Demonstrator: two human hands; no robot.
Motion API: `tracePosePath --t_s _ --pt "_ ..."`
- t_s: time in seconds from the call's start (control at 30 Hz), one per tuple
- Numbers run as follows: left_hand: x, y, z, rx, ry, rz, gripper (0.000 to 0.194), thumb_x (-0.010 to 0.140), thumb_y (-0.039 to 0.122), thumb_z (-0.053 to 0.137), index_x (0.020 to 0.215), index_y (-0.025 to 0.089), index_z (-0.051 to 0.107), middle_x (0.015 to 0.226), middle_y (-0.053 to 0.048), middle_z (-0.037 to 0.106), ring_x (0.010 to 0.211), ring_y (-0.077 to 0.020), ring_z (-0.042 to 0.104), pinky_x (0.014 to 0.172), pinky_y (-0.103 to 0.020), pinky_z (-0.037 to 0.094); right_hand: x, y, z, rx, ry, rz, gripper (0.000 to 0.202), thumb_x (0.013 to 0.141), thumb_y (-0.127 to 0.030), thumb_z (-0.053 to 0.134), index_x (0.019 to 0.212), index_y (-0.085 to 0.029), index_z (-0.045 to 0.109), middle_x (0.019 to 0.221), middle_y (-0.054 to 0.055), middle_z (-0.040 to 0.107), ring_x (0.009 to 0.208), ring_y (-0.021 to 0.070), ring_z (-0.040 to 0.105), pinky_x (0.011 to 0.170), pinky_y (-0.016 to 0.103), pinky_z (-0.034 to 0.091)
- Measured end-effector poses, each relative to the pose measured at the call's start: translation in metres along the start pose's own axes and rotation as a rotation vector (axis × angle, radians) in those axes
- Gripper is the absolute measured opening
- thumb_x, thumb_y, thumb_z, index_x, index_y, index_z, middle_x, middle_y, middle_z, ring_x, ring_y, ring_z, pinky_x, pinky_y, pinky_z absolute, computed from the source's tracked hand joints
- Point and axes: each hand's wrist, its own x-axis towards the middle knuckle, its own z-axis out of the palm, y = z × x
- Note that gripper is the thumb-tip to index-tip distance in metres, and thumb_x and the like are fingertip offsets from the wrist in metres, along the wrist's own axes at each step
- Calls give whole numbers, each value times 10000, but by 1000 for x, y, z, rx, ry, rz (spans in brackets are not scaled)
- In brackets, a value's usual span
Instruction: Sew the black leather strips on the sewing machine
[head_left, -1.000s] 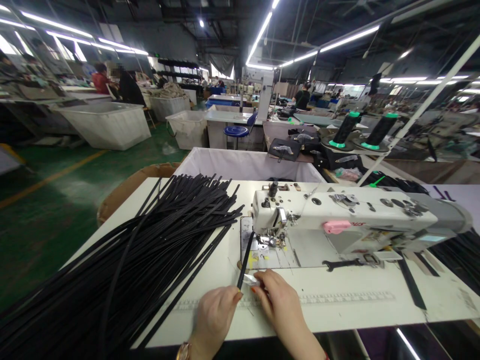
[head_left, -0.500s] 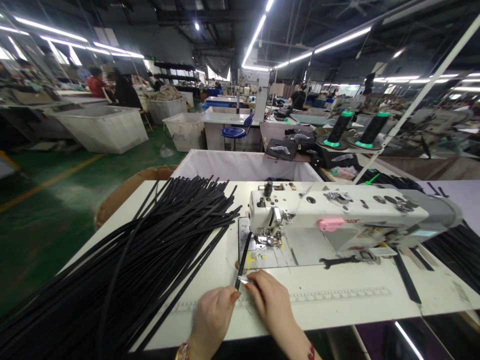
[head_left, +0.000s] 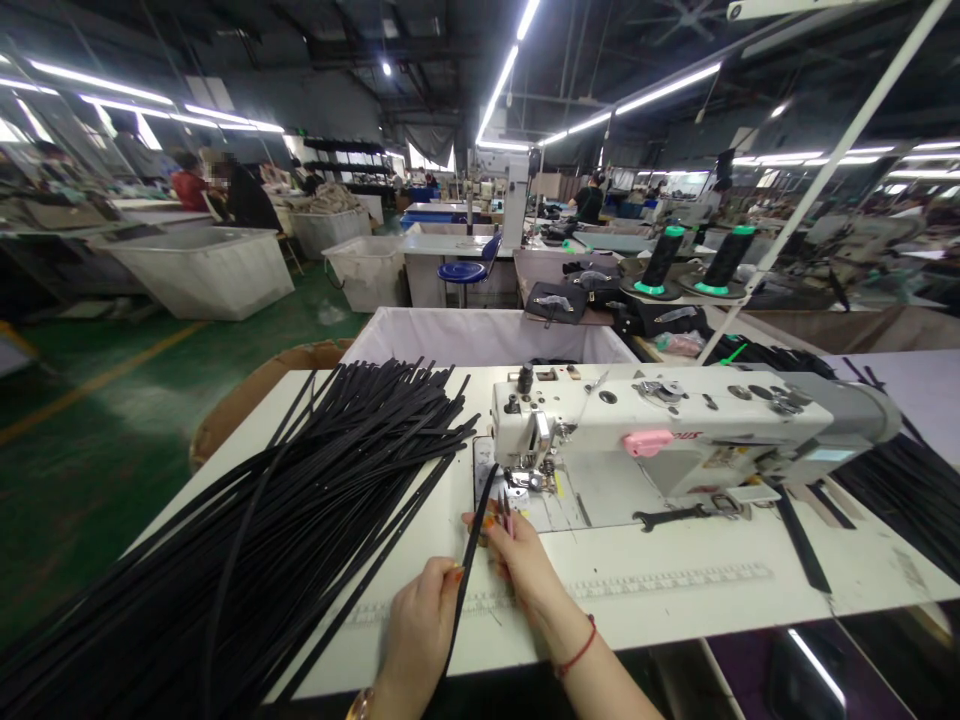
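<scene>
A narrow black strap (head_left: pixel 471 545) runs from the needle area of the white sewing machine (head_left: pixel 585 410) down toward the table's front edge. My left hand (head_left: pixel 420 615) is closed on it, thumb and finger pinching its lower stretch. Closer to the needle, my right hand (head_left: pixel 529 565) has its fingers at the strap's right side. Small thread snips (head_left: pixel 505 508) sit in that hand, their silver points facing up toward the presser foot. To the left lies a thick bundle of black straps (head_left: pixel 300 500).
A printed ruler scale (head_left: pixel 667 580) crosses the tabletop. A wrench (head_left: pixel 671 515) lies beside the machine bed. Behind the table stands a cloth-lined bin (head_left: pixel 435 330), and two thread cones (head_left: pixel 660 262) rise at the back right. More black straps (head_left: pixel 900 490) lie at the right.
My right hand has moved up the strap toward the needle, and the snips have turned from pointing left to pointing up. The strap now shows hanging below my left hand.
</scene>
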Motion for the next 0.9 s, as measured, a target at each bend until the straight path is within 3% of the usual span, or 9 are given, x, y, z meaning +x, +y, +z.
tracePosePath --t_s 0.07,0.1,0.23,0.33,0.43,0.53,0.6,0.73,0.9 --pt "2 2 -6 -47 -47 -87 284 996 345 343 821 224 530 624 2 614 541 -176 607 499 -249 419 5 0 7 196 -65 102 327 725 -361 732 950 -155 613 588 -77 501 412 18 165 372 166 132" --pt "3 3 -9 -84 -70 -124 289 993 355 343 836 223 547 665 -10 633 590 -182 625 533 -253 447 7 -1 9 251 -88 117 328 708 -358 749 924 -156 609 573 -90 460 426 16 127 379 165 88" --pt "8 7 -19 -255 -138 -215 299 982 384 349 988 208 591 913 -75 687 780 -207 661 695 -308 532 7 -5 14 331 -148 121 306 729 -366 739 917 -157 620 788 6 593 464 17 132 392 172 99" --pt "11 9 -22 -271 -101 -215 319 970 383 358 934 198 615 1151 -124 639 997 -244 632 844 -393 527 8 -5 17 345 -142 123 370 714 -376 748 993 -167 623 880 32 613 470 17 141 401 182 117" --pt "11 14 -23 -270 -76 -229 359 960 396 377 772 193 605 1275 -136 566 1147 -279 560 923 -449 497 11 -1 20 239 -85 73 383 699 -440 735 927 -165 596 727 -36 535 466 24 159 408 188 113" --pt "9 20 -23 -409 -146 -352 385 956 455 369 806 183 597 1326 -152 514 930 -239 662 719 -373 584 12 4 23 136 -30 22 340 726 -459 698 730 -191 490 525 -123 315 449 39 136 399 198 112" --pt "8 22 -23 -497 -183 -428 407 947 500 368 845 179 596 1357 -156 480 812 -204 686 606 -320 590 13 5 23 51 13 -13 359 749 -452 671 669 -219 411 477 -139 242 432 46 146 396 207 135" --pt "8 18 -21 -484 -201 -394 437 929 532 391 784 178 602 1317 -149 503 883 -224 681 656 -322 590 15 4 18 -151 87 -89 338 736 -420 662 646 -222 404 477 -111 362 442 60 263 423 220 203" --pt "9 14 -22 -312 -151 -227 367 931 465 416 780 197 616 1119 -125 594 1099 -279 572 905 -421 497 16 -1 11 -405 155 -166 277 728 -345 638 625 -219 414 519 -84 425 516 96 363 505 243 276"
